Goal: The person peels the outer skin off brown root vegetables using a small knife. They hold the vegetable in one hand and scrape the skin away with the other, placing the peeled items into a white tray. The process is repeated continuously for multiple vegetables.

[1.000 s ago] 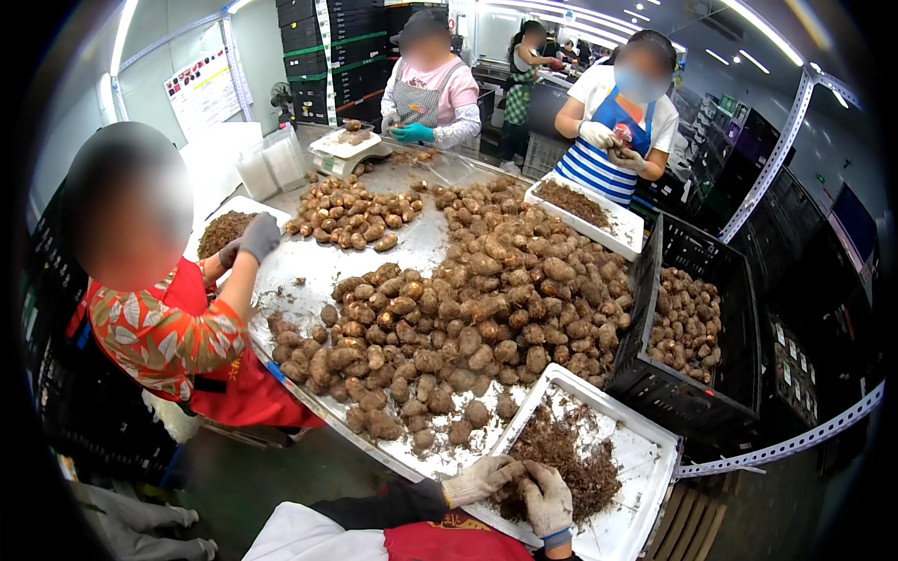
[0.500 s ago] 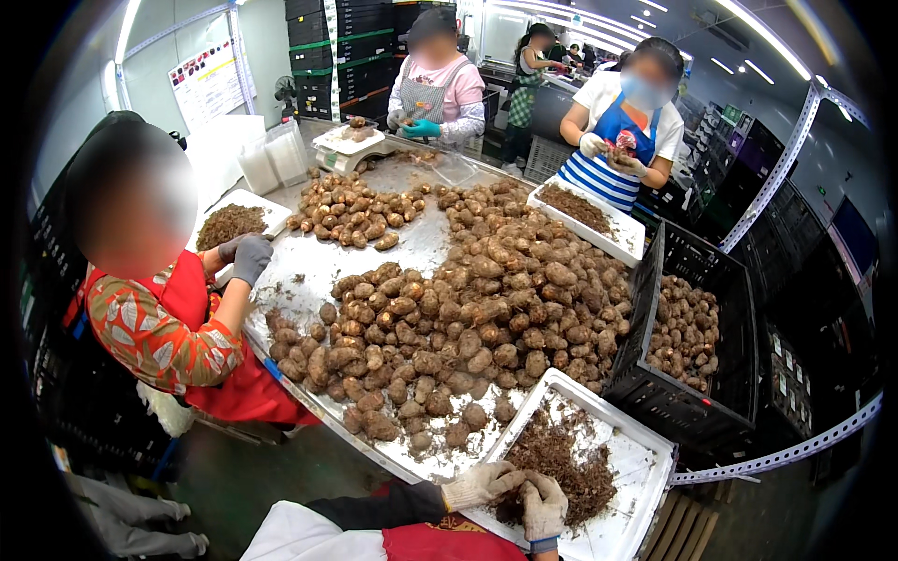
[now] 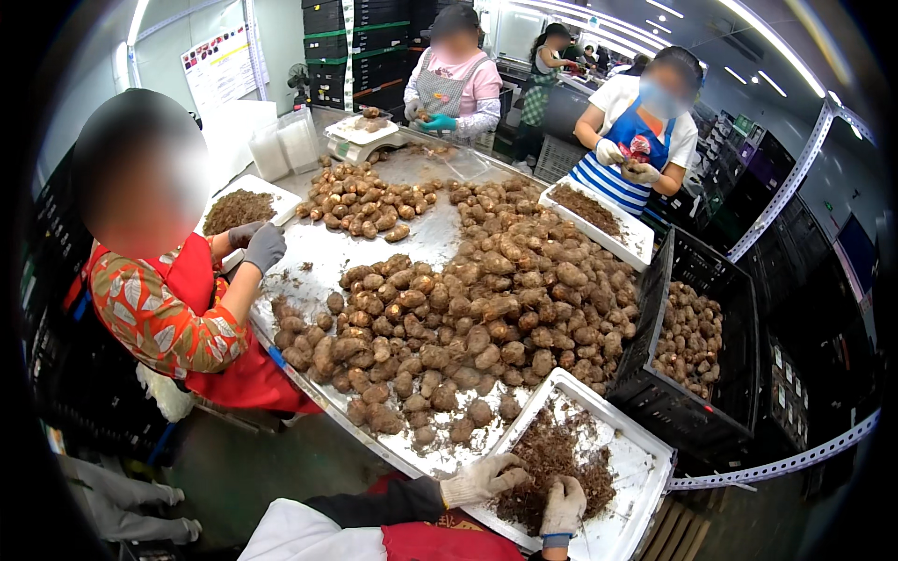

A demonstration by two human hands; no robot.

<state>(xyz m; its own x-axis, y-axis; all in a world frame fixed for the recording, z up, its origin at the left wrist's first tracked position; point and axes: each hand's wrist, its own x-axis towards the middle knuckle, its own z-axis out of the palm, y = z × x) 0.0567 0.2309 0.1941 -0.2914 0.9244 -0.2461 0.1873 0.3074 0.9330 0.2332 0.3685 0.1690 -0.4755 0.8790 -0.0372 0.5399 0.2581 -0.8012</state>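
My left hand (image 3: 483,480), in a cream knitted glove, is over the near-left side of a white tray (image 3: 645,465). Its fingers curl inward, and whatever they hold is hidden. In a matching glove, my right hand (image 3: 564,508) rests at the near side of the brown fibrous peelings (image 3: 552,460) in that tray. Its fingers are bent, and I cannot make out what is in them. A gap separates the two hands. Beyond the tray spreads a large heap of brown, hairy taro corms (image 3: 486,299) on the metal table.
A black crate (image 3: 645,360) of taro stands right of the tray. Three co-workers stand around the table, one in a red apron (image 3: 210,309) at left. A scale (image 3: 363,140), a smaller taro pile (image 3: 365,198) and two more peelings trays (image 3: 285,201) are farther off.
My hands were together over the tray's near edge; now they are apart, the right one shifted right over the peelings. The view has shifted slightly.
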